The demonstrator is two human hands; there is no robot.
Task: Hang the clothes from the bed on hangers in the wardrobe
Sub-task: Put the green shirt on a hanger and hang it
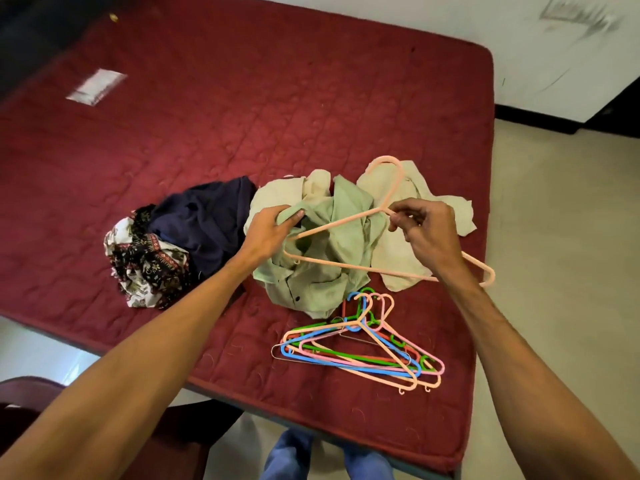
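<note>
Step in hand, prob.: getting peach hanger (336,223) into green shirt (322,282), heaped at 5 o'clock on bed (242,116). L hand (270,230) fingers clamped on shirt fabric; R hand (426,226) fingers pinched on hanger neck. Next move: spread collar (fabric bunched), slide hanger arm in. At shirt's 6 o'clock: spare hangers (363,348).

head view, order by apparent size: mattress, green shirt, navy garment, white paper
red mattress
green shirt
navy garment
white paper, though it lies farther away, so its rank is less sure
</note>
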